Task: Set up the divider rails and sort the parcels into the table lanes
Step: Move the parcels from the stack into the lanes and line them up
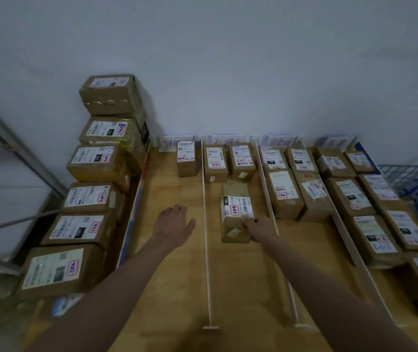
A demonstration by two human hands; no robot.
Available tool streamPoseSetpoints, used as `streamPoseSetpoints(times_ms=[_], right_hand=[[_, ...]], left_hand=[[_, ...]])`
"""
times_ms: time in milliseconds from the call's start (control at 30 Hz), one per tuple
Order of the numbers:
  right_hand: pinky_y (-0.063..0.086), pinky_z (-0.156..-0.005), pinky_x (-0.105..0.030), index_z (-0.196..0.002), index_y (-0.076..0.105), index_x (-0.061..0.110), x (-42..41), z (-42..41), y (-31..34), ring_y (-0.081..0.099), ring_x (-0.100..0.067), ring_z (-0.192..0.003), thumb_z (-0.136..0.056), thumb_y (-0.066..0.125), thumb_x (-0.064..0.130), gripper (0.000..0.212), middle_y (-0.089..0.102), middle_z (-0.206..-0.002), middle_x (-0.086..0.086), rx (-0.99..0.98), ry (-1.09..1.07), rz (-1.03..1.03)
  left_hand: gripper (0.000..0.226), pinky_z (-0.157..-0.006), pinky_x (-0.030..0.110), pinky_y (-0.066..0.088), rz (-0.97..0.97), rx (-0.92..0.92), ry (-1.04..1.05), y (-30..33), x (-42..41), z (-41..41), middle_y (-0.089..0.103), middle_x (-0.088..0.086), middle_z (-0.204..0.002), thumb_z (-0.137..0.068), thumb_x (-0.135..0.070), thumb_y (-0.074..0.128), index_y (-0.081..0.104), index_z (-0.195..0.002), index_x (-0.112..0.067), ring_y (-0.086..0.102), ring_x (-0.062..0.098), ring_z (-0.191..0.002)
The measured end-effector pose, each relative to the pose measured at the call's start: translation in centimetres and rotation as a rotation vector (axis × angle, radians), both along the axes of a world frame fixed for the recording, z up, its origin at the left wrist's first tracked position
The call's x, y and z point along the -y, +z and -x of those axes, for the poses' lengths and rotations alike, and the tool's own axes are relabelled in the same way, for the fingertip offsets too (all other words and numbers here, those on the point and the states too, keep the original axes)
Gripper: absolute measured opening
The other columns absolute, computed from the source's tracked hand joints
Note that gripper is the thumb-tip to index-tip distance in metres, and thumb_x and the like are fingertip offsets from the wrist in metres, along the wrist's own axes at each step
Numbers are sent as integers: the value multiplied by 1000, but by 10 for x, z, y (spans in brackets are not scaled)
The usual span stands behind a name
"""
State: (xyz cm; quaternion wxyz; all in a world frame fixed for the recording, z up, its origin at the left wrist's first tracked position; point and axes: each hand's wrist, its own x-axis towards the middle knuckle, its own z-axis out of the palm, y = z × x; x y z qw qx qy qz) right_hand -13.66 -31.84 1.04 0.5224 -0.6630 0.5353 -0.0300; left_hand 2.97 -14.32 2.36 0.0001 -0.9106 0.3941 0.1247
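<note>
Pale wood table (172, 288) split by white divider rails (206, 224) fills the frame; at centre the right hand (258, 227) grips a labelled parcel (236, 212) in the second lane, left hand (175, 222) hovering, fingers relaxed.

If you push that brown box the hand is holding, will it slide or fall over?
The held parcel would probably slide, not tip: it looks to lie flat and low on the smooth wooden table. Its cardboard looks stiff, so it should keep its shape. The right hand alone grips it, so it's likely fairly light.
</note>
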Motion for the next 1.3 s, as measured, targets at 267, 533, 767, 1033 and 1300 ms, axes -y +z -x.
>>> streamPoseSetpoints(times_ms=[267, 533, 767, 1033, 1300], right_hand=[[52, -65, -30, -117, 67, 1, 23, -43, -27, 66, -20, -87, -97, 59, 33, 39, 70, -105, -10, -49, 49, -74], [43, -58, -22, -116, 60, -3, 48, -97, -62, 58, -17, -86, -101, 54, 26, 33, 62, -104, -9, -126, 72, -48], [54, -72, -31, -120, 57, -7, 52, -133, -94, 62, -26, -99, -99, 56, 24, 37, 63, -119, -15, -151, 49, -38], [53, -90, -42, -125, 53, -3, 48, -144, -101, 60, -31, -110, -96, 60, 30, 45, 59, -127, -18, -190, 22, -41], [40, -107, -44, -143, 37, 8, 42, -131, -37, 41, -31, -133, -100, 53, 33, 53, 40, -145, -14, -203, 247, 455]], left_hand=[[56, -107, 38, 39, -28, -30, -4, -24, 22, -36, 50, 6, -141, -100, -50, 38, 44, -143, -14, 50, 25, -125], [54, -111, 37, 33, -47, -39, -37, -58, 48, -85, 46, 4, -143, -101, -49, 36, 42, -144, -15, 46, 23, -129], [56, -114, 36, 29, -67, -21, -54, -85, 55, -112, 42, 3, -149, -102, -50, 34, 38, -148, -17, 43, 22, -133], [59, -118, 38, 24, -69, -13, -33, -85, 48, -119, 34, 4, -156, -102, -50, 31, 31, -152, -17, 35, 22, -141], [61, -119, 42, 21, -20, 58, 22, -46, 36, -106, 31, 4, -158, -102, -51, 32, 28, -153, -18, 30, 23, -144]])
